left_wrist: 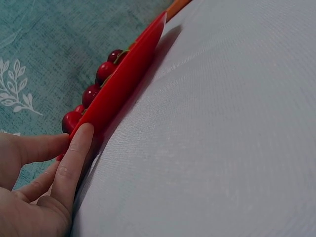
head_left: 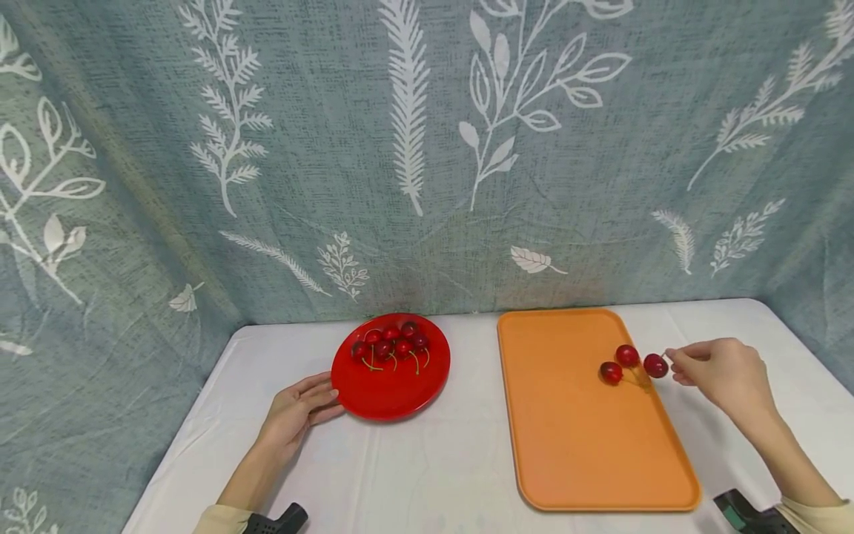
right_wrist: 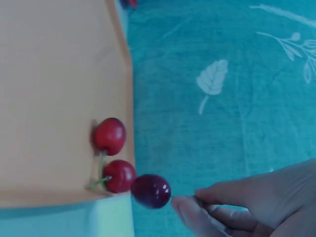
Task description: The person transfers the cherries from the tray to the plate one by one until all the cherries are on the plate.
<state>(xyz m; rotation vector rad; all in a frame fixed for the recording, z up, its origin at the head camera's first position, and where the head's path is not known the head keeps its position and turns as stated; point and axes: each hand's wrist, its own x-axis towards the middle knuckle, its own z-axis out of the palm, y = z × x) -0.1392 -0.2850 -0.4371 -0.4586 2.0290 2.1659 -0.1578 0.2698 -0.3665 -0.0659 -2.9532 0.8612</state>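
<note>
On the left, a round red plate bears several cherries with green stems, grouped toward its far side. My left hand holds the plate's left rim between thumb and fingers; the left wrist view shows fingers against the rim. Over at the right, my right hand pinches the stem of a dark red cherry, held just beyond the right edge of an orange tray. Two other cherries, one nearer and one farther, lie on the tray beside that edge.
A white cloth covers the table, and between plate and tray runs a strip of it. Behind the table hangs a blue-green curtain with white leaf prints.
</note>
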